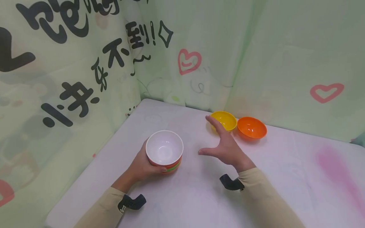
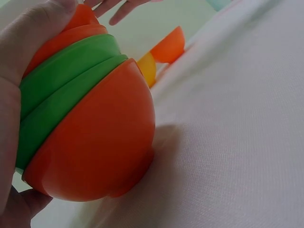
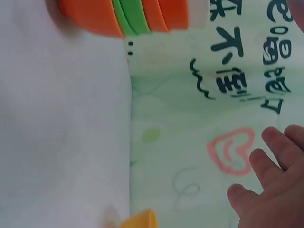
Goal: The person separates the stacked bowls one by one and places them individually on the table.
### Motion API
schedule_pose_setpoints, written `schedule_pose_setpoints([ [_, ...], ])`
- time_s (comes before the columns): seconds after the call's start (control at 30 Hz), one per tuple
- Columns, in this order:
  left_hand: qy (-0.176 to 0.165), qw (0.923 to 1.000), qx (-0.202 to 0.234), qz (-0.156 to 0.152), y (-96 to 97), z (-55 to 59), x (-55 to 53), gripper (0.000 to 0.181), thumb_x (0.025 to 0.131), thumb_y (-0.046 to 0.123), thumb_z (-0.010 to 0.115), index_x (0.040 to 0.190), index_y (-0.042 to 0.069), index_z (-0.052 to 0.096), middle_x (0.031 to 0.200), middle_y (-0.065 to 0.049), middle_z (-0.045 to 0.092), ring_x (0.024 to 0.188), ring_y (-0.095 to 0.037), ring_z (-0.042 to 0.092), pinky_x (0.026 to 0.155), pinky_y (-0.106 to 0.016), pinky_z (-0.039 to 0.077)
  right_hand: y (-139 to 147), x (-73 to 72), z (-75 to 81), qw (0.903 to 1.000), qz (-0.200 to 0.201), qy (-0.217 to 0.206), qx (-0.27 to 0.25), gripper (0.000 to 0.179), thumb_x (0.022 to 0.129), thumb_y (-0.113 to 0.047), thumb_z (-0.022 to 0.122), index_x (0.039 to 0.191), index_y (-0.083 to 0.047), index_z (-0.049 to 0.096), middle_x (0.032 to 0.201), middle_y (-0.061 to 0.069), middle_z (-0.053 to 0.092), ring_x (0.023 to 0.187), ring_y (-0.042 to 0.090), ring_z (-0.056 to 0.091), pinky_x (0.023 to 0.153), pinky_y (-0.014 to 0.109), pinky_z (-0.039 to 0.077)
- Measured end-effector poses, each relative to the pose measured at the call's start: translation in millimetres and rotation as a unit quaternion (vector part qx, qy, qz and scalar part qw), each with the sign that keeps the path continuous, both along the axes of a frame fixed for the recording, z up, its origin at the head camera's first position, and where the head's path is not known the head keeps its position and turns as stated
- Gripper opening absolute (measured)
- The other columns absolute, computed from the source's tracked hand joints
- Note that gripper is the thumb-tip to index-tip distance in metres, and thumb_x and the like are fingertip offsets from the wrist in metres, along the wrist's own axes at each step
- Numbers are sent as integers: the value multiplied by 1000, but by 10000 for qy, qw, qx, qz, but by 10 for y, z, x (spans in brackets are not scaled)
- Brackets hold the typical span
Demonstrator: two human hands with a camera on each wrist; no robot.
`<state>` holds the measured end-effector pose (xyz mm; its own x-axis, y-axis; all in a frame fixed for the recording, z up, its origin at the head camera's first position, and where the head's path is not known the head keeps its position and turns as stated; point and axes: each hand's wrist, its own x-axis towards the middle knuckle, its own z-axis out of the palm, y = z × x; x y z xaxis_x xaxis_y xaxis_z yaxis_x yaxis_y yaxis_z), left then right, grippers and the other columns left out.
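Note:
A stack of nested bowls (image 1: pixel 164 148) stands left of the middle of the table, with a white-lined bowl on top. From the side, the left wrist view shows an orange bowl (image 2: pixel 102 137) at the bottom, green bowls (image 2: pixel 71 71) above it and more orange ones higher up. My left hand (image 1: pixel 145 163) grips the stack from its left, thumb across the near side. To the right, my right hand (image 1: pixel 226 147) is held above the table with thumb and fingers spread, holding nothing. It partly covers a yellow bowl (image 1: pixel 228 119) behind it.
An orange bowl (image 1: pixel 252 128) sits right beside the yellow one, near the table's back edge. The white-covered table (image 1: pixel 285 177) has a pink patch at the right. Printed pale green curtains (image 1: pixel 271 63) hang along the back and left.

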<state>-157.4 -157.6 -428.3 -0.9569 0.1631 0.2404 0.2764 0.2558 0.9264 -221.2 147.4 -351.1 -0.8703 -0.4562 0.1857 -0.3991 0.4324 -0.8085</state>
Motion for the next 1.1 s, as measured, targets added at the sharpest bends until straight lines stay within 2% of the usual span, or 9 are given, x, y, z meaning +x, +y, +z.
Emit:
schedule_pose_setpoints([
  [0.17,15,10000,11,23,1,10,3,106,66,16,92,150,2,27,141,-17,47,127,-35,49,105,-52,43,-229,45,-8,9996,264,-19,-36,109,70,-36,91,158,-24,28,161,-4,30,147,22,25,116,59,23],
  [0.5,57,9998,122,-162,-4,21,1,107,68,20,93,151,9,27,143,-10,46,128,-31,46,103,-50,45,-625,127,-98,9970,708,-283,-102,114,68,-32,92,159,-15,25,161,-3,30,144,23,31,115,54,29],
  [0.6,80,9999,26,-129,-2,32,9,106,68,24,93,151,11,28,144,-9,45,128,-31,46,101,-50,47,-703,154,-129,9959,847,-296,-106,117,67,-30,93,159,-12,23,161,0,28,143,26,32,114,52,31],
  [0.77,68,9999,-150,-16,5,33,12,107,68,25,93,151,10,27,144,-11,44,128,-32,45,101,-51,46,-810,171,-174,9949,958,-314,-74,121,65,-35,94,159,-13,22,160,4,30,140,24,37,112,47,36],
  [0.97,-22,9991,-402,159,15,23,25,108,69,26,92,152,9,25,146,-13,42,129,-34,45,103,-52,45,-889,201,-201,9934,996,-566,-85,121,64,-40,94,159,-17,23,155,0,36,131,20,44,105,43,44],
  [1.1,-35,9987,-471,206,16,23,30,108,69,29,91,152,9,25,146,-14,42,129,-34,45,102,-53,46,-906,212,-198,9936,972,-568,-12,119,64,-41,93,159,-17,23,153,0,37,128,22,45,102,44,47],
])
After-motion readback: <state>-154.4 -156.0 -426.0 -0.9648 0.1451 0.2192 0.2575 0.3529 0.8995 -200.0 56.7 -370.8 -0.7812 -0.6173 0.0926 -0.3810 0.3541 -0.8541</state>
